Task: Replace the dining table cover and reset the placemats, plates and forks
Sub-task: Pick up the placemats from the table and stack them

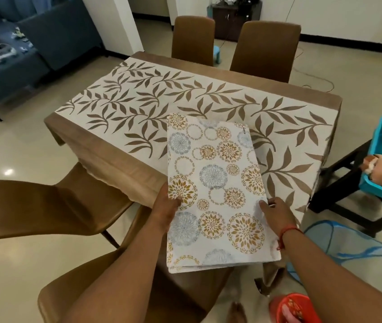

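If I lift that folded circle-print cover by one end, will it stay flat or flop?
The folded cover would probably sag: its stacked layers look thin. It currently needs both the left hand and right hand.

I see the folded cover point(218, 190) lying partly on the bench's point(320, 99) near edge, over the spread cover point(138, 106). Two chairs point(264, 50) stand at the far side, two at near left; a tub point(381, 145) sits right.

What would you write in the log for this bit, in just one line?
stage: new cover arriving | left hand: grips folded cover | right hand: grips it | table: leaf cover on
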